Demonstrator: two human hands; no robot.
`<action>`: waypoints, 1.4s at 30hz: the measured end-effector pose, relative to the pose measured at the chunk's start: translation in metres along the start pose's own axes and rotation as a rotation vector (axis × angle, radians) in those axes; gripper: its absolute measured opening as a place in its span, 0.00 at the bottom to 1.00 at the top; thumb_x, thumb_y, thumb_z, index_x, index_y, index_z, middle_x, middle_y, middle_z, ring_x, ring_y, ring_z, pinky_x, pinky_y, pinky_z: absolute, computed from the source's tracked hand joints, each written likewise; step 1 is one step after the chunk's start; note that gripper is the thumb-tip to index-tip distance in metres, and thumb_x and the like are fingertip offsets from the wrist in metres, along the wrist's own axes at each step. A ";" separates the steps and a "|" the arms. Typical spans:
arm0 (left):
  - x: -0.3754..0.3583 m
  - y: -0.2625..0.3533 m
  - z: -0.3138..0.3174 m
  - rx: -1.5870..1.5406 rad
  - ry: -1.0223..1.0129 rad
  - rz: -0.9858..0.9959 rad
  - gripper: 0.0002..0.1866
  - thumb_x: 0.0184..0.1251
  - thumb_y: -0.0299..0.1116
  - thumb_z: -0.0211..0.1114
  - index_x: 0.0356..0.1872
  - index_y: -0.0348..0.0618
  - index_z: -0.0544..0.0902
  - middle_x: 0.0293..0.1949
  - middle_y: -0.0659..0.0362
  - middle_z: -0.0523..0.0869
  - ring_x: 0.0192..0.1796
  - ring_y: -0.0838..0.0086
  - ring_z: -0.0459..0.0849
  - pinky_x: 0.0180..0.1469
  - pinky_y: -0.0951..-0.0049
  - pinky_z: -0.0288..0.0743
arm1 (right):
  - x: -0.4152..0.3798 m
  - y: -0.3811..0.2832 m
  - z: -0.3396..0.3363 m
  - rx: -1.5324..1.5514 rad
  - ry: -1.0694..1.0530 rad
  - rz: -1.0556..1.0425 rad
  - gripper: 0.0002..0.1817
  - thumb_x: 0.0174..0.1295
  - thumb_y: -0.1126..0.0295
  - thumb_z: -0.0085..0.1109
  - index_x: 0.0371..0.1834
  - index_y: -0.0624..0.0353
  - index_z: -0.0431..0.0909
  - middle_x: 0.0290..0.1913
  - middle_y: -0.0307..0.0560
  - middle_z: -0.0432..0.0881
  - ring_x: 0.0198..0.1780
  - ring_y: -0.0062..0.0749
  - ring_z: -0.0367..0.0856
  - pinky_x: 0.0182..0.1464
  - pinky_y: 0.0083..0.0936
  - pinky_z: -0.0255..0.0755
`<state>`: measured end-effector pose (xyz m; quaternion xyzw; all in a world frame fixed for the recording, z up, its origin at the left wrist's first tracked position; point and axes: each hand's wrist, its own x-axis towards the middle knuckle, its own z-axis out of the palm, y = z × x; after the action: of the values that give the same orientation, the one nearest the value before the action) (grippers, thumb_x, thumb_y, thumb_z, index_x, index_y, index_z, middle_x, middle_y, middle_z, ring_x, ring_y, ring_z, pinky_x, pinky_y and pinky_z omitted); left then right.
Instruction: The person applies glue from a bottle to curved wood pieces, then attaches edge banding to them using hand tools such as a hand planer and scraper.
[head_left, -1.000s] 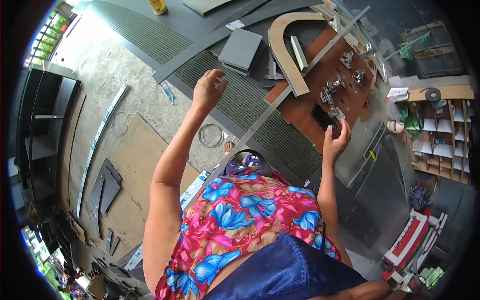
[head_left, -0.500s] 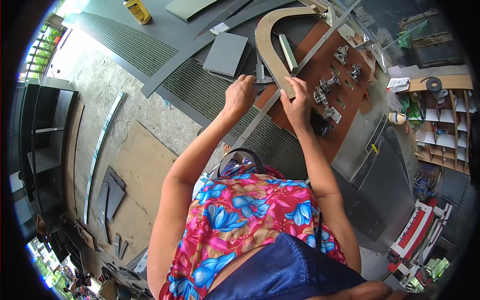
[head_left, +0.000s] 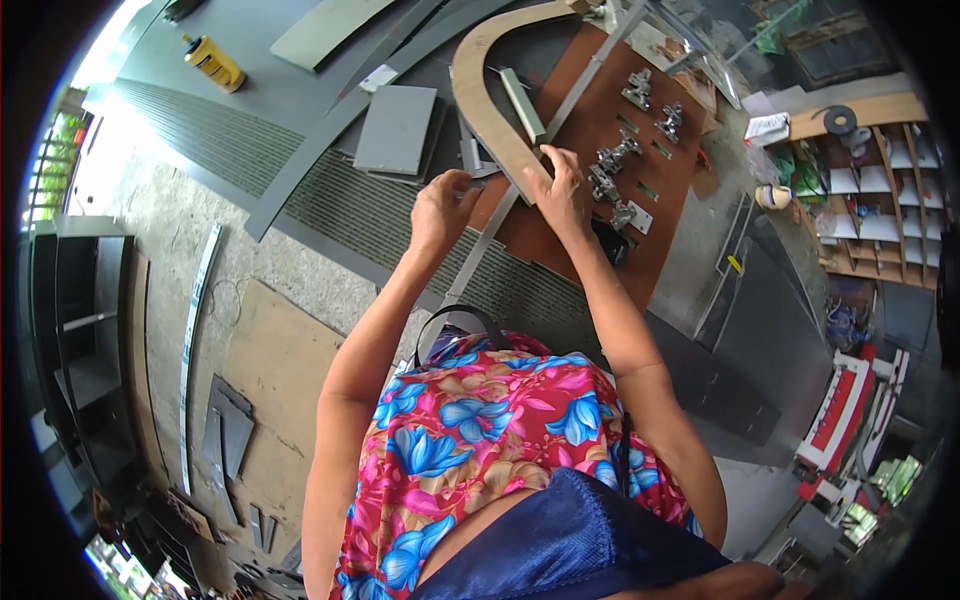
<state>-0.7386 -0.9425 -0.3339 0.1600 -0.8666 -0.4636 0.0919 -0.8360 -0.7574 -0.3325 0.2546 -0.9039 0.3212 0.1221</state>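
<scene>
A curved, hook-shaped wooden piece (head_left: 478, 95) lies over the worktable, its straight end pointing toward me. My right hand (head_left: 563, 195) grips that near end, thumb on its face and fingers along its right edge. My left hand (head_left: 440, 212) is just left of the end, fingers loosely curled and thumb apart, with nothing visible in it. Right beyond its fingertips lies a metal measuring tool (head_left: 470, 152), which looks like a caliper. A short pale green strip (head_left: 522, 105) lies inside the curve. Beside the tool sits a grey rectangular board (head_left: 396, 130).
On the reddish-brown panel (head_left: 575, 85) at right lie several metal hinges (head_left: 612, 160). A yellow bottle (head_left: 214, 64) stands on the ribbed grey table at the far left. Long curved grey strips (head_left: 330, 130) cross the table. Shelves (head_left: 885, 200) stand at right, a tile cutter (head_left: 840, 410) below them.
My left hand has drawn back slightly from the measuring tool, its fingers loosening. My right hand stays on the wooden piece. The whole view has shifted, moving table things left and up.
</scene>
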 end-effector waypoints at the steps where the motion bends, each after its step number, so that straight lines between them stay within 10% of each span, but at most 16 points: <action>1: 0.000 0.002 -0.002 -0.035 -0.012 -0.034 0.15 0.58 0.36 0.66 0.44 0.40 0.83 0.40 0.51 0.87 0.41 0.58 0.86 0.44 0.63 0.79 | 0.011 0.009 -0.004 0.006 0.054 -0.021 0.20 0.56 0.63 0.65 0.49 0.58 0.76 0.45 0.53 0.79 0.46 0.47 0.80 0.46 0.37 0.75; 15: 0.011 0.032 0.030 -0.246 0.038 -0.221 0.32 0.60 0.46 0.68 0.55 0.27 0.72 0.29 0.47 0.86 0.35 0.60 0.87 0.41 0.64 0.79 | 0.134 0.000 0.026 -0.251 -0.439 0.280 0.29 0.52 0.53 0.67 0.49 0.65 0.74 0.46 0.67 0.82 0.51 0.56 0.82 0.53 0.44 0.74; 23: 0.031 0.059 0.062 0.079 0.079 -0.272 0.54 0.51 0.47 0.72 0.71 0.30 0.48 0.58 0.37 0.68 0.57 0.47 0.76 0.53 0.56 0.75 | 0.149 0.018 0.051 -0.303 -0.372 0.234 0.29 0.52 0.56 0.65 0.53 0.62 0.73 0.54 0.67 0.76 0.57 0.59 0.76 0.57 0.49 0.70; 32: 0.042 0.052 0.079 -0.059 0.096 -0.322 0.63 0.52 0.45 0.73 0.72 0.31 0.30 0.63 0.33 0.63 0.61 0.41 0.72 0.61 0.54 0.69 | 0.159 0.039 0.047 -0.266 -0.341 0.287 0.21 0.54 0.65 0.58 0.51 0.62 0.73 0.49 0.71 0.76 0.51 0.63 0.78 0.54 0.46 0.74; 39: 0.027 0.060 0.054 0.004 0.162 -0.259 0.56 0.50 0.44 0.74 0.72 0.33 0.46 0.58 0.40 0.70 0.58 0.47 0.75 0.57 0.57 0.73 | 0.152 0.057 -0.008 1.216 -0.313 0.681 0.13 0.68 0.61 0.55 0.45 0.59 0.73 0.34 0.46 0.80 0.30 0.29 0.81 0.29 0.26 0.78; 42: 0.014 0.053 0.017 0.158 0.310 -0.120 0.46 0.49 0.41 0.74 0.68 0.38 0.61 0.53 0.45 0.73 0.54 0.53 0.77 0.54 0.60 0.75 | 0.125 0.049 -0.029 1.320 -0.330 0.733 0.13 0.66 0.61 0.58 0.43 0.59 0.72 0.35 0.45 0.80 0.28 0.25 0.79 0.28 0.24 0.77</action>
<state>-0.7673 -0.9071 -0.2990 0.2878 -0.8647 -0.3684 0.1836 -0.9660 -0.7536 -0.2875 0.0038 -0.5583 0.7714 -0.3054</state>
